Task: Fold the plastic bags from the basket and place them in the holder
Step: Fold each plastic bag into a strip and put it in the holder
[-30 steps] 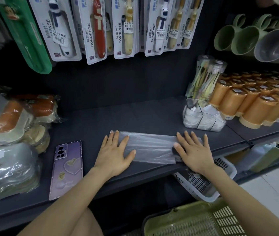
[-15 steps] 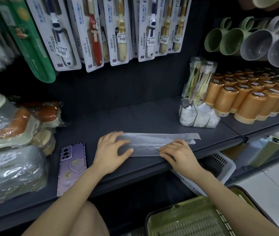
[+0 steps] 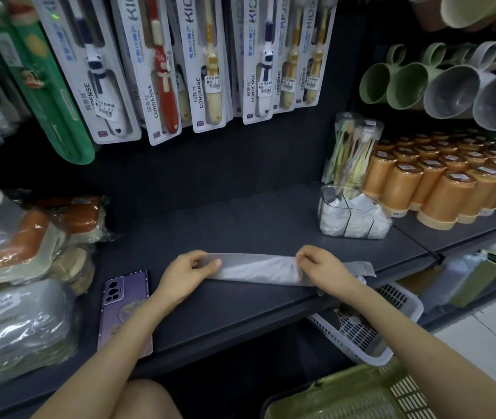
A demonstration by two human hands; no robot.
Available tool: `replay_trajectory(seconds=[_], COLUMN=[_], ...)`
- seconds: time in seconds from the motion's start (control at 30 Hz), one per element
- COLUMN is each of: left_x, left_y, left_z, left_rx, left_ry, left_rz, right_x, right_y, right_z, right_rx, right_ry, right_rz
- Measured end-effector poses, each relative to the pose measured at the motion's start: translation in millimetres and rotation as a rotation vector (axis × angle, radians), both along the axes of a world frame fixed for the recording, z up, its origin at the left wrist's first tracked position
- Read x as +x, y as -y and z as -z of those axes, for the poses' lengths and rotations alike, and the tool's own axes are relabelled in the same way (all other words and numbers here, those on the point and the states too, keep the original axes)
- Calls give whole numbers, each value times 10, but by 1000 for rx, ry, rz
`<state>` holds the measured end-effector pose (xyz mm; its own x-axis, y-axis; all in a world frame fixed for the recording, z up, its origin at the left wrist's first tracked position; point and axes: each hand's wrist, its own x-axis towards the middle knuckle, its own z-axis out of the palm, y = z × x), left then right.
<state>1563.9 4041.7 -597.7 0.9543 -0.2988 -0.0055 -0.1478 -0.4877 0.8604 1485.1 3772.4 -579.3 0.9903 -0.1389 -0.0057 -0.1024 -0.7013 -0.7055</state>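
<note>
Head view: plastic bag [image 3: 256,269] lengthwise left-right.

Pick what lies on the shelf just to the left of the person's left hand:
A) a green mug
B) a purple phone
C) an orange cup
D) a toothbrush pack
B: the purple phone lies flat on the dark shelf right beside the left hand, which pinches one end of the folded plastic bag.

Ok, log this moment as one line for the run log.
step: folding plastic bag, narrow strip on shelf | left hand: pinches left end | right hand: pinches right part | holder: contains folded bags
</note>
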Motion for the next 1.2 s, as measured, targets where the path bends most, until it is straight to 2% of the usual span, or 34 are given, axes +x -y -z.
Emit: replay_trajectory(seconds=[0.13, 0.23, 0.47, 0.5, 0.57, 0.63, 0.7, 0.77, 0.87, 0.93, 1.03, 1.07, 1.13, 1.2], left_x=[62, 97, 105, 72, 7, -80, -147, -218, -246, -245, -244, -244, -248, -253], left_y=[95, 147, 225, 240, 272, 351, 468, 585, 633, 645, 661, 664, 664, 663], left_z=[28, 49, 41, 21, 31, 53, 76, 68, 127, 168, 185, 192, 203, 200], left_rx=[184, 281, 399, 418, 535, 625, 586, 564, 689, 782, 805, 807, 801, 801], left_ry=[91, 128, 180, 232, 457, 677, 784, 651, 343, 295, 254, 251, 251, 242], left_rz=[-122, -137, -218, -260, -313, -262, -104, 57, 121, 136, 151, 151, 155, 157], right_x=[121, 153, 161, 167, 182, 188, 181, 176, 177, 174, 189, 180, 185, 152], right_y=[-36, -53, -67, -75, -87, -92, -101, -105, -108, -101, -76, -80, -88, -209], right_z=[-64, -53, 37, 32, 22, 20, 15, 14, 42, 46, 24, 5, 12, 59], right_rx=[-48, 8, -163, -167, -180, -200, -223, -224, -217, -221, -211, -278, -583, -753], right_ry=[-52, -86, -22, -24, -35, -39, -29, -24, -24, -30, -47, 36, 350, 486], right_rz=[-5, 34, 107, 108, 114, 119, 118, 123, 124, 111, 91, 107, 137, 77])
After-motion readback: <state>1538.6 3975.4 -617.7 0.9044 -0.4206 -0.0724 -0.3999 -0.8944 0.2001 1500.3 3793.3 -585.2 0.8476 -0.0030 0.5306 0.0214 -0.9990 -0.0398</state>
